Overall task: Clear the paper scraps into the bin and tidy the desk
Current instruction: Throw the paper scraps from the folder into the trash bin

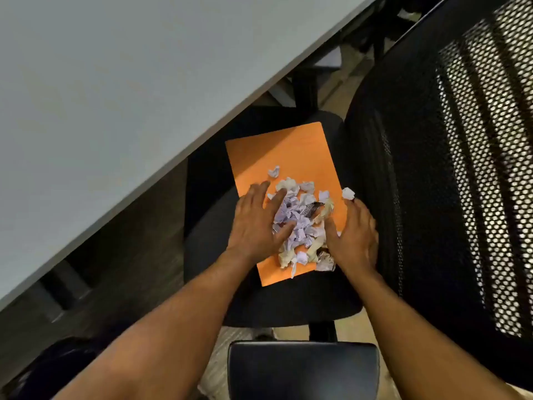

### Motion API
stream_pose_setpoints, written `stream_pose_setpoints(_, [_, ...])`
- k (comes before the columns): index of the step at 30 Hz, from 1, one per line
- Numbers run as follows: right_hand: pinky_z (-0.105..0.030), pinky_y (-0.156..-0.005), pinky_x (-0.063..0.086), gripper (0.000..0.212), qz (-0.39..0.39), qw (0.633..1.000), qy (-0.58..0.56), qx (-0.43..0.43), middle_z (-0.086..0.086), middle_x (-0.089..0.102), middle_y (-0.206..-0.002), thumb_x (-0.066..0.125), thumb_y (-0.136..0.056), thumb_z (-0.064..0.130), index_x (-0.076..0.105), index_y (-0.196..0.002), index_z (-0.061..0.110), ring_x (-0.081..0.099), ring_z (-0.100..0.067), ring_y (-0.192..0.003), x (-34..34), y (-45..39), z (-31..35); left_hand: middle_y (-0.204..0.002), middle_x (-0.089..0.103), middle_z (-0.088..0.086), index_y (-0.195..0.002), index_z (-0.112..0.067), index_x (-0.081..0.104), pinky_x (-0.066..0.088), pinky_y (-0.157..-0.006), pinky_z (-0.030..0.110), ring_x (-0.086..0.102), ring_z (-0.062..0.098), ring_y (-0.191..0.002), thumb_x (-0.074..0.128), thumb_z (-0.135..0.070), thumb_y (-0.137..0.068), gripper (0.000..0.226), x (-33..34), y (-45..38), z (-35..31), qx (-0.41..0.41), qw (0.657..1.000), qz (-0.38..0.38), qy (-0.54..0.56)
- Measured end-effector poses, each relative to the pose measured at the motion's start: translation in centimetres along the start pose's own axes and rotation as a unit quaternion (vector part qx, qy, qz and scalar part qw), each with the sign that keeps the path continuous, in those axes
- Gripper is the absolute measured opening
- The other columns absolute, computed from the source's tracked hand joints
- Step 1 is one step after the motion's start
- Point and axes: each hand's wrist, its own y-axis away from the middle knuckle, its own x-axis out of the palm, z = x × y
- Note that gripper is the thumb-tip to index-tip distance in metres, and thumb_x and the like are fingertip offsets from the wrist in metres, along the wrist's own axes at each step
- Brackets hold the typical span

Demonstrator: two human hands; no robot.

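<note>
1. We look down on an orange folder (284,157) lying flat on the black seat (288,301) of an office chair, its mesh backrest (461,168) rising at 3 o'clock.
2. A heap of crumpled paper scraps (302,223), white, lilac and cream, sits on the folder's near half; one stray scrap (348,193) lies at the folder's 3 o'clock edge, another (274,171) at the heap's 11 o'clock.
3. Our left hand (259,223) lies spread and flat, fingers splayed, pressing the heap's 9 o'clock side; it grips nothing.
4. Our right hand (356,235) stands on edge at the heap's 3 o'clock side, fingers extended together, touching the scraps without closing on them.
5. The pale desk (115,82) fills the frame from 9 to 12 o'clock.
6. A black armrest (302,368) sits at 6 o'clock.
</note>
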Motion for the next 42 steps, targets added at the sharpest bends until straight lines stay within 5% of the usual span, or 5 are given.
stream_pose_setpoints(4, [-0.052, -0.106, 0.035, 0.069, 0.011, 0.993, 0.043, 0.114, -0.015, 0.019, -0.159, 0.04, -0.096, 0.054, 0.023, -0.151, 0.016, 0.026, -0.034, -0.141, 1.6, -1.3, 0.1, -0.162, 0.011, 0.01, -0.15, -0.035, 0.026, 0.025, -0.112, 0.051, 0.013, 0.034, -0.147, 0.036, -0.06, -0.094, 0.062, 1.1, -4.1, -0.7, 0.048, 0.996, 0.039, -0.068])
stream_pose_setpoints(10, [-0.052, -0.098, 0.039, 0.066, 0.024, 0.979, 0.063, 0.194, -0.017, 0.032, -0.147, 0.03, -0.096, 0.059, 0.025, -0.149, 0.019, 0.035, -0.037, -0.126, 3.5, -3.1, 0.7, -0.142, 0.044, 0.015, -0.128, -0.018, 0.054, 0.049, -0.083, 0.046, 0.044, 0.035, -0.122, 0.035, -0.047, -0.099, 0.046, 3.1, -6.1, -0.3, 0.083, 0.985, 0.048, -0.143])
stream_pose_setpoints(15, [-0.048, -0.086, 0.047, 0.056, -0.019, 0.996, 0.003, 0.087, -0.017, 0.045, -0.13, 0.036, -0.096, 0.054, 0.045, -0.136, 0.017, 0.044, -0.035, -0.111, 4.3, -2.3, 0.7, -0.116, 0.055, 0.017, -0.104, -0.012, 0.062, 0.047, -0.054, 0.038, 0.053, 0.036, -0.099, 0.048, -0.043, -0.097, 0.035, 3.8, -6.0, 0.6, 0.081, 0.99, 0.008, -0.112])
stream_pose_setpoints(26, [-0.033, -0.052, 0.039, 0.034, -0.009, 0.983, 0.141, -0.119, -0.013, 0.055, -0.106, 0.045, -0.097, 0.049, 0.058, -0.104, 0.019, 0.05, -0.031, -0.089, 5.8, -3.3, 1.8, -0.103, 0.058, 0.014, -0.102, -0.008, 0.062, 0.033, -0.061, 0.036, 0.059, 0.038, -0.083, 0.036, -0.038, -0.103, 0.039, 4.2, -6.2, -0.2, 0.001, 0.999, 0.02, -0.043])
stream_pose_setpoints(42, [-0.039, -0.054, 0.031, 0.023, -0.099, 0.992, -0.014, -0.075, -0.024, 0.059, -0.096, 0.047, -0.101, 0.022, 0.056, -0.099, 0.001, 0.057, -0.044, -0.07, 1.9, -6.3, 2.3, -0.052, 0.04, 0.005, -0.057, 0.0, 0.046, 0.025, -0.051, 0.031, 0.035, 0.017, -0.048, 0.048, -0.028, -0.096, 0.048, -0.4, -7.7, -1.3, -0.203, 0.926, -0.1, 0.302])
